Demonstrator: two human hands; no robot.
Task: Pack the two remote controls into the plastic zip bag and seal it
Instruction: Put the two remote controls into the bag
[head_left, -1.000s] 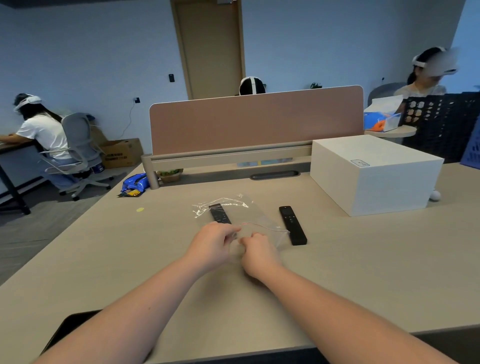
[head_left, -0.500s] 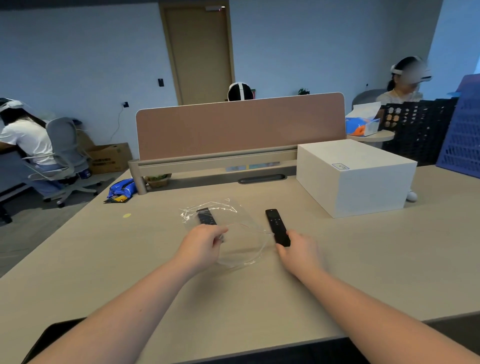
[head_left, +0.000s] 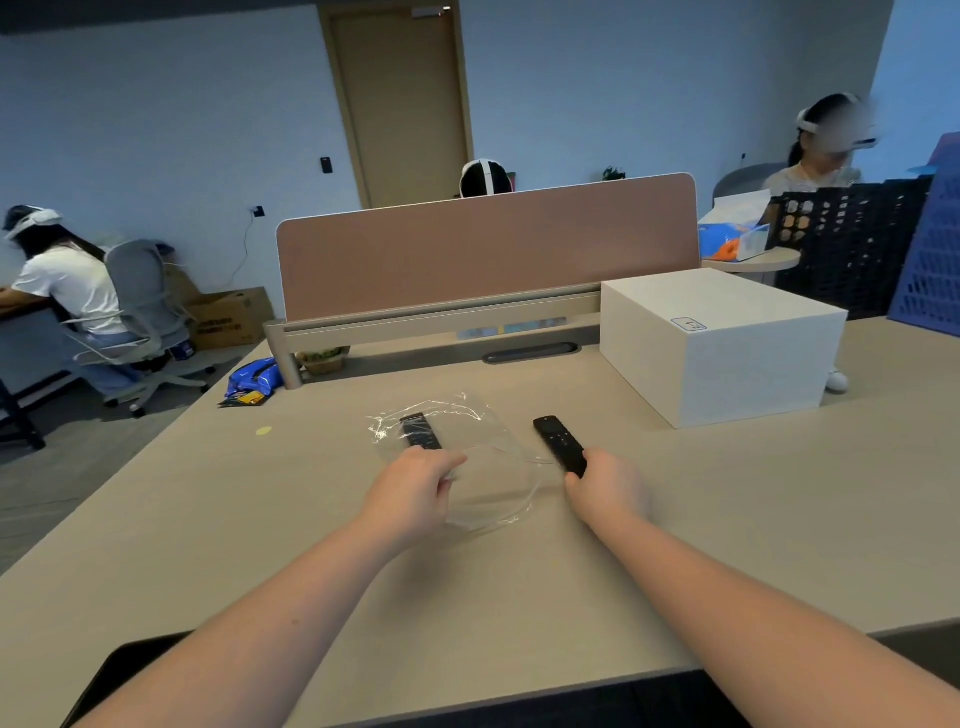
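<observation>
Our left hand (head_left: 415, 480) pinches the near edge of the bag (head_left: 483, 467), a clear, crinkly film lying flat on the smooth beige table (head_left: 727, 519). One remote (head_left: 420, 432), a slim black bar, sits inside it at the far left. Our right hand (head_left: 605, 488) closes on the near end of the second remote (head_left: 556, 441), lying just right of the bag.

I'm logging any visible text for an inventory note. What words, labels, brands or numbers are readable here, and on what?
No text is readable.
Small blue-outlined label on the white box: too blurred.
Print on the brown cardboard box: too blurred.
Blue snack packet: markings illegible.
Black remote control buttons: no legible marks.
</observation>
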